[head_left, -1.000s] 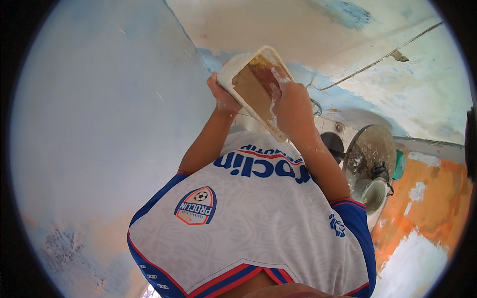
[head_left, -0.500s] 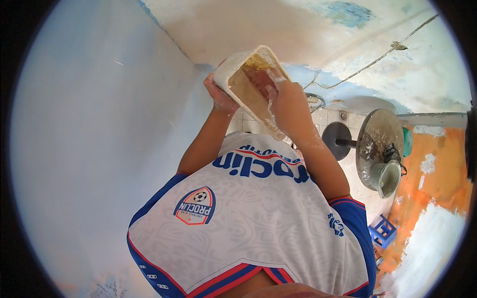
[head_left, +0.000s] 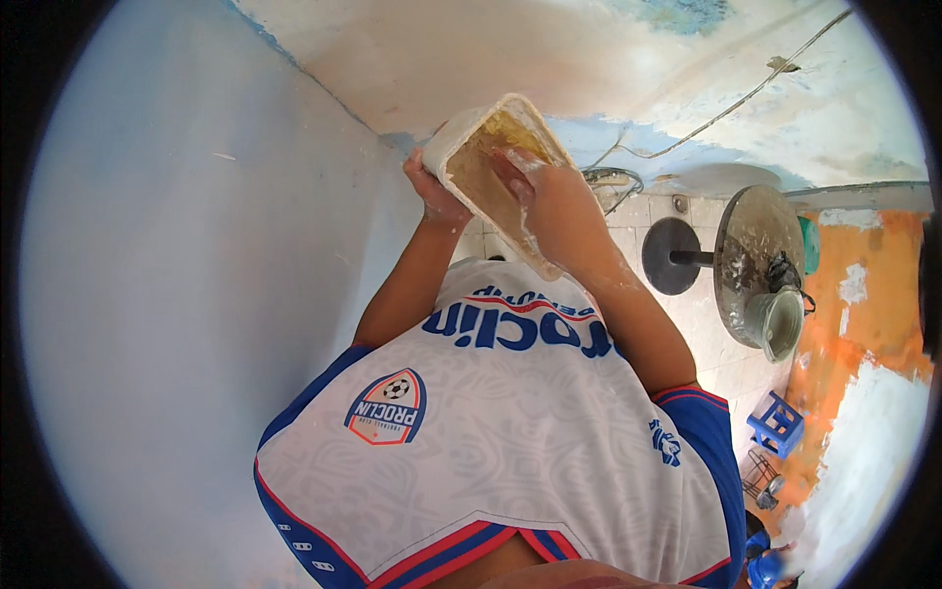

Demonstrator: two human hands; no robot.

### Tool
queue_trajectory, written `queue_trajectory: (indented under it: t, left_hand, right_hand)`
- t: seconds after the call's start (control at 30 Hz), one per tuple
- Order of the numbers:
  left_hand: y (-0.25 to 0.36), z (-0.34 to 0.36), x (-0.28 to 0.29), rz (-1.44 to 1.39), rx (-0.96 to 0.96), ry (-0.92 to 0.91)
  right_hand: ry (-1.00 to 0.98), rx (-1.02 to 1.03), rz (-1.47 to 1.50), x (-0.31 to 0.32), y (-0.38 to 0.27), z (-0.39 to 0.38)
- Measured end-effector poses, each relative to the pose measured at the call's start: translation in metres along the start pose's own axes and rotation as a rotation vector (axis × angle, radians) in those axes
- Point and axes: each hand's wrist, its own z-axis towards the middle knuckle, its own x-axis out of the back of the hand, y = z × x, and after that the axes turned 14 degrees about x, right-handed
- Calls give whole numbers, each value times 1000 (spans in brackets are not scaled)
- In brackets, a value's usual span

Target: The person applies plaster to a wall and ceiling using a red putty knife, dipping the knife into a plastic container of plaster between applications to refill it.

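Note:
A rectangular, off-white plastic container [head_left: 446,152], stained yellow and beige inside, is tilted in front of my white, blue-sleeved shirt [head_left: 500,412]. Around its outer left side, the fingers of my left hand [head_left: 437,191] are wrapped. My right hand [head_left: 559,211], smeared with white material, reaches into the container with its fingers bent against the inside. Whether those fingers hold anything within the reddish-brown, shadowed area is too unclear to tell.
Pale blue wall [head_left: 177,324] at left; patchy surface with cable [head_left: 736,93] above. Right: round dusty table [head_left: 736,236] on a black base [head_left: 667,245], with a bucket [head_left: 775,319]; blue plastic stool [head_left: 775,422], wire rack [head_left: 760,476], orange wall [head_left: 834,334], blurred blue items [head_left: 770,564] low down.
The view has turned, so the table and bucket sit higher and further right, revealing more stool and rack. My right fingers have shifted slightly within the container.

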Motion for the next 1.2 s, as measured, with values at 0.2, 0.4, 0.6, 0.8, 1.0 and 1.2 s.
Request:
queue_trajectory:
  t: [0.2, 0.4, 0.6, 0.8, 1.0, 1.2]
  left_hand:
    - [1, 1, 4, -21, 2, -2]
    - [8, 2, -6, 65, -39, 42]
    - [9, 6, -2, -43, 7, 45]
    - [10, 17, 15, 12, -10, -9]
    - [11, 21, 14, -5, -31, -4]
    - [18, 21, 15, -51, -9, 12]
  right_hand:
    - [63, 38, -71, -4, 5, 3]
    - [45, 1, -111, -15, -1, 13]
    - [75, -21, -115, -22, 3, 26]
    - [21, -88, -84, -15, -9, 28]
    - [94, -106, -47, -14, -11, 25]
    - [155, -48, -56, -16, -12, 21]
